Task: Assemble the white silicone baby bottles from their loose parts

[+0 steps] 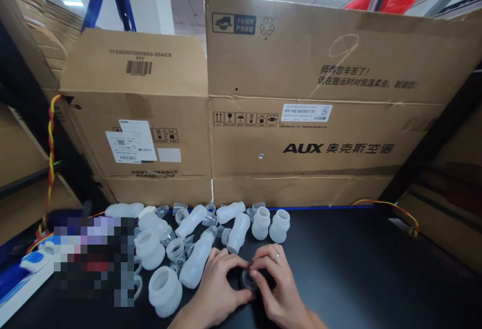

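Near the front of the black table, my left hand (223,289) curves its thumb and fingers around a small dark, see-through round cap-like piece (247,280). My right hand (277,285), with a ring on one finger, pinches the same piece from the other side. Its exact kind is hard to make out, being partly covered by fingers. Just left of my left hand lies a frosted white plastic bottle (198,259). A wide-mouthed frosted white container (164,291) stands further left. Beyond my hands are two more upright ones, a left container (260,223) and a right container (279,226).
Clear plastic fittings (176,249) and more frosted bottles (238,232) lie jumbled at left. A blurred-out patch (94,258) covers part of the left side. Cardboard sheets (309,128) wall off the back. A twisted red-yellow wire (50,148) hangs at left; another wire (391,208) lies back right.
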`<state>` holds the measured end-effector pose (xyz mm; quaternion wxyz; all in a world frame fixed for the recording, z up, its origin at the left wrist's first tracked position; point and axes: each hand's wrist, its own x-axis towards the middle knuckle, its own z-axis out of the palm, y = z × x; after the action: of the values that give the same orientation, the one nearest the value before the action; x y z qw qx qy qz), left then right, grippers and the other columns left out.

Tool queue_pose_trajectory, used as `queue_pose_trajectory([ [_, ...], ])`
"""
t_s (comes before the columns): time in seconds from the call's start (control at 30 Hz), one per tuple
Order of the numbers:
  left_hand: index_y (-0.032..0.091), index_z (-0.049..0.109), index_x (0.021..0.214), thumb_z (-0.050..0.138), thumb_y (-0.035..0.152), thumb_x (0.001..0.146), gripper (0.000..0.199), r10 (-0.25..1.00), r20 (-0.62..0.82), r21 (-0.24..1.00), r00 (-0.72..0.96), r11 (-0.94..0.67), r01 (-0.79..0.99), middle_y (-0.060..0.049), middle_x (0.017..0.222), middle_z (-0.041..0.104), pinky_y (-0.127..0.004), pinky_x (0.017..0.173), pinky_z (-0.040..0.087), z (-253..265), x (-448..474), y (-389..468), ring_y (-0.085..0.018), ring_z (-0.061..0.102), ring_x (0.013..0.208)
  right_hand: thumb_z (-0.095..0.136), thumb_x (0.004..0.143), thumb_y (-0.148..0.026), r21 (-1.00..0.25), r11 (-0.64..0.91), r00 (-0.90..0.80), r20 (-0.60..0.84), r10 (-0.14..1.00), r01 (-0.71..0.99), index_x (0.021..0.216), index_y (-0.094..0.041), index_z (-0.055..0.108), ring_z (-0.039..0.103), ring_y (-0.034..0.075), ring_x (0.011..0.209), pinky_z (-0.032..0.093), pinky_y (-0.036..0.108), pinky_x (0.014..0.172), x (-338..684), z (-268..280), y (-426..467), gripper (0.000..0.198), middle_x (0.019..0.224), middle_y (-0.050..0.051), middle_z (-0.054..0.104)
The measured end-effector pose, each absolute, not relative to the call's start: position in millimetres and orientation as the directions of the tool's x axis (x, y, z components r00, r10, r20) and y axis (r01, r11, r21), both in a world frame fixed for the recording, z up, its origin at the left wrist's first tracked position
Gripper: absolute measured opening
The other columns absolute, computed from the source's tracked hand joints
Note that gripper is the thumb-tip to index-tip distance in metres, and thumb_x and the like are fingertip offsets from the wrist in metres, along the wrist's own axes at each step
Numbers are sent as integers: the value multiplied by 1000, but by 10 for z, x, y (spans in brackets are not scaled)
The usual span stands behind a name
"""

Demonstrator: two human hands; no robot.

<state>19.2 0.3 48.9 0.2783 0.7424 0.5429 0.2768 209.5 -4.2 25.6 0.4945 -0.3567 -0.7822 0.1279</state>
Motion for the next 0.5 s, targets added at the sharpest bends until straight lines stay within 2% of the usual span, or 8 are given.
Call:
queue_pose_trajectory([
  [0.2, 31, 82, 95, 92, 30, 57, 39, 970, 85, 761, 229, -212, 614, -2, 96, 74, -44, 96, 41, 499, 242, 14, -29, 61, 100, 55, 98, -16, -575, 690, -159, 706, 690, 439, 93, -25, 65, 61, 22, 90, 51, 36, 81, 2095, 232, -20, 14, 96, 5, 63],
  [0.4, 27, 76, 105, 83, 24, 69, 37, 952, 157, 825, 263, -273, 495, -4, 105, 72, -41, 96, 49, 394, 155, 22, -27, 62, 105, 56, 101, -24, -653, 651, -252, 604, 756, 389, 95, -24, 67, 63, 20, 92, 55, 33, 83, 2072, 277, 39, 12, 100, 6, 62],
  [0.5, 26, 66, 127, 80, 19, 71, 58, 931, 220, 845, 290, -331, 419, -5, 120, 70, -40, 101, 50, 316, 118, 15, -25, 63, 110, 59, 101, -27, -666, 640, -235, 600, 765, 383, 96, -24, 69, 65, 20, 92, 56, 32, 84, 2103, 370, 61, 12, 100, 6, 63],
])
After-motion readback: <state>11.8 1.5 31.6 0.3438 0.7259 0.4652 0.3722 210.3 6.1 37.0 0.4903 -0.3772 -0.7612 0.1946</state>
